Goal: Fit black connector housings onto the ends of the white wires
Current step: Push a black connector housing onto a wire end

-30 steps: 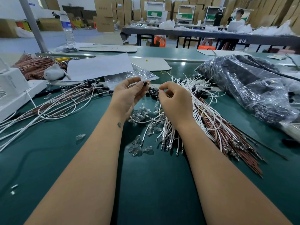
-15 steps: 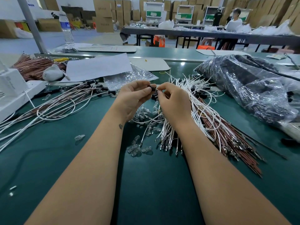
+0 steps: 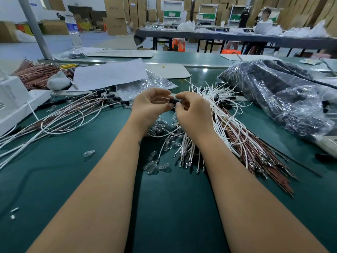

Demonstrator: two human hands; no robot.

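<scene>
A small black connector housing sits between my two hands above the green table. My left hand pinches it from the left with thumb and fingers. My right hand pinches its right end, where a thin white wire meets it. A loose bundle of white and brown wires with metal terminals lies under and right of my right hand. A few more black housings lie among the wires.
Finished wires with black housings spread to the left. Small clear bulbs are scattered between my forearms. A big plastic bag of black parts fills the right. A white box and paper sit at the left.
My hands came together: the left moved right with the black housing and the right closed in on it. Both now hold the housing between them.
</scene>
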